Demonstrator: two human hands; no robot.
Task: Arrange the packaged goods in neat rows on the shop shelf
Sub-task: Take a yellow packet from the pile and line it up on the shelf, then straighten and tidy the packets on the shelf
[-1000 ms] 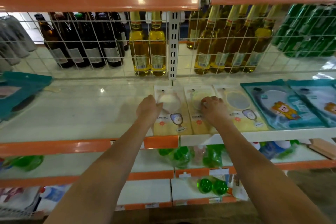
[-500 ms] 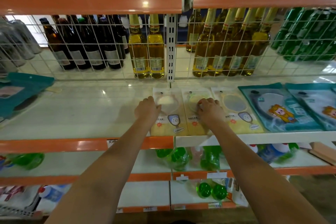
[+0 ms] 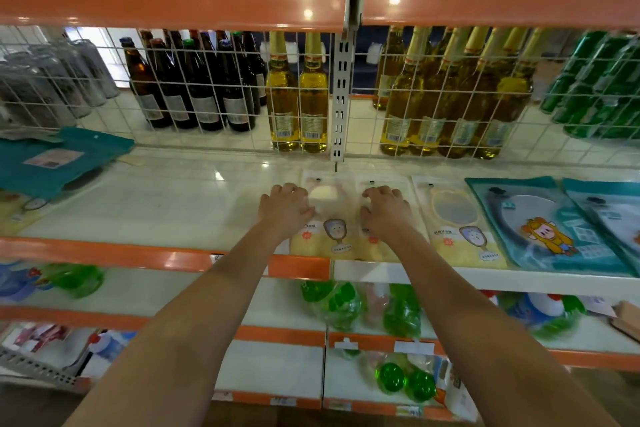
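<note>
L hand (image 3: 284, 210), fingers curled, rests on left edge of yellow packet (image 3: 327, 218), mid-frame on shelf (image 3: 166, 204). R hand (image 3: 386, 210) presses next yellow packet (image 3: 377, 246), fingers bent. Packets' long axes run front-to-back; neighbour packet (image 3: 457, 222) right.

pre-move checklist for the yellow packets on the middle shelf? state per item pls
1. Left hand on the left yellow packet: ok.
2. Right hand on the middle yellow packet: ok.
3. Packets fully gripped: cannot tell, fingers curled on top.
4. Front edges level with the right yellow packet: ok, roughly.
5. Gap between the two held packets: not ok, they overlap.
6. Free shelf to the left: ok.
</note>
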